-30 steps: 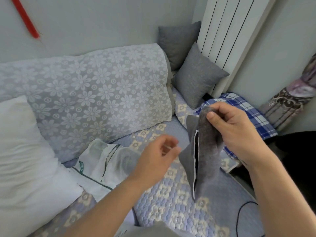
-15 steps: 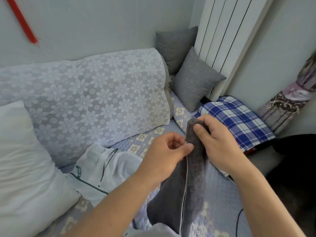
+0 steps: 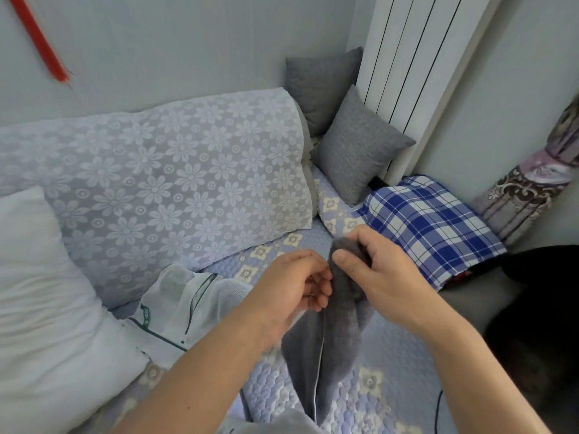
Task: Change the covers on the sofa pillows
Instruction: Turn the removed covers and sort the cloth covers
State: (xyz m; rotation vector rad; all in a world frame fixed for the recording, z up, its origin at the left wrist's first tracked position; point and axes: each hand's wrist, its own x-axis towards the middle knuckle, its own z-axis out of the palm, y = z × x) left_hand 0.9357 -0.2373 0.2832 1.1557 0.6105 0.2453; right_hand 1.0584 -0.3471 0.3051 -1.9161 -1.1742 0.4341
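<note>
A limp grey pillow cover (image 3: 329,346) with a white zip line hangs over the sofa seat. My right hand (image 3: 379,270) grips its bunched top corner between thumb and fingers. My left hand (image 3: 294,286) is right beside it, fingers curled, pinching at the cover's zip edge near the top. A bare white pillow (image 3: 40,302) lies at the left. Two grey covered pillows (image 3: 354,145) lean in the far corner.
A white mesh bag with green trim (image 3: 185,308) lies on the quilted blue seat (image 3: 391,364). A lace-covered backrest (image 3: 175,183) runs along the wall. A blue plaid cloth (image 3: 429,227) covers the sofa's arm, a white radiator (image 3: 416,57) stands behind, a dark shape at right.
My left hand has come up to the cover and closed on its zip edge. My right hand lowered the cover and moved in toward the left hand.
</note>
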